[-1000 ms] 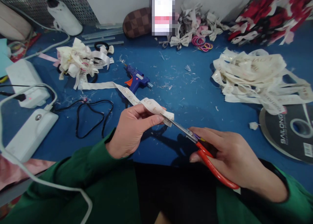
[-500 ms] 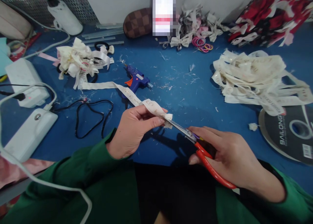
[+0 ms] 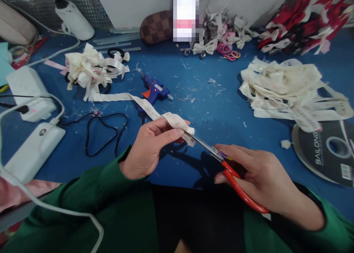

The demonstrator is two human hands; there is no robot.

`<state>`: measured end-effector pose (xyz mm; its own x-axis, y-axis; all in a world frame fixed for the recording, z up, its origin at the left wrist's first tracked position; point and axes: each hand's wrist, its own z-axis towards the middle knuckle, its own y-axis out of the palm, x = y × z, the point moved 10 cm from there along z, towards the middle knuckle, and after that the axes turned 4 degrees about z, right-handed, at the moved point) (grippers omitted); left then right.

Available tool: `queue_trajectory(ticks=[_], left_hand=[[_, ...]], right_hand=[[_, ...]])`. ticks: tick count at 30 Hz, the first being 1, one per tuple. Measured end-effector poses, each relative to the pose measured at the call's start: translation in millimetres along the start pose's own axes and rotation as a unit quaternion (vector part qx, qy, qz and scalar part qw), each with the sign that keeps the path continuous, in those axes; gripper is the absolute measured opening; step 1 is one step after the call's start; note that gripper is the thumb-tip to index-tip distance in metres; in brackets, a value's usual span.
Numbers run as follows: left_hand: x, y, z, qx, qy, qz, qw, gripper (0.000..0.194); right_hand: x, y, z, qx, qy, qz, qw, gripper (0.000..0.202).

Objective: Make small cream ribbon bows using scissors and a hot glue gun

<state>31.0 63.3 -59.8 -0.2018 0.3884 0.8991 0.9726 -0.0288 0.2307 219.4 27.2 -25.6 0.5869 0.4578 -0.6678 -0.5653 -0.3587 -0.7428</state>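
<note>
Two bare hands in green sleeves work above a blue tabletop (image 3: 215,115) littered with pale scraps. The right hand (image 3: 257,177) is wrapped around one pair of red-handled scissors (image 3: 243,194); their blades meet the ribbon beside the left fingertips. The left hand (image 3: 145,148) is narrowed to a pinch on this one cream printed ribbon (image 3: 175,119), which trails leftward to a cluster of bows (image 3: 83,69). Two white boxes, one nearer (image 3: 35,150) and one farther (image 3: 31,92), lie at left; one black spool (image 3: 318,153) lies at right. Beyond the hands are one blue glue gun (image 3: 153,92) and one heap of cream ribbon (image 3: 282,81). At the rear stand one white bottle (image 3: 76,23), one checked pouch (image 3: 156,27) and one pixelated screen (image 3: 186,13), before a pale panel (image 3: 135,6) and metal mesh (image 3: 92,4).
</note>
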Motion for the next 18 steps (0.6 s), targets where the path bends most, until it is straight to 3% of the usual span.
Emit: queue_trajectory(ticks=[11, 18], left_hand=[[-0.9, -11.8, 2.0, 0.070, -0.002, -0.019, 0.997, 0.016], [-0.3, -12.3, 3.5, 0.065, 0.010, -0.015, 0.998, 0.017]], right_hand=[[3.1, -3.9, -0.1, 0.021, 0.011, -0.024, 0.999, 0.050], [1.3, -3.1, 2.4, 0.013, 0.009, -0.020, 1.000, 0.048]])
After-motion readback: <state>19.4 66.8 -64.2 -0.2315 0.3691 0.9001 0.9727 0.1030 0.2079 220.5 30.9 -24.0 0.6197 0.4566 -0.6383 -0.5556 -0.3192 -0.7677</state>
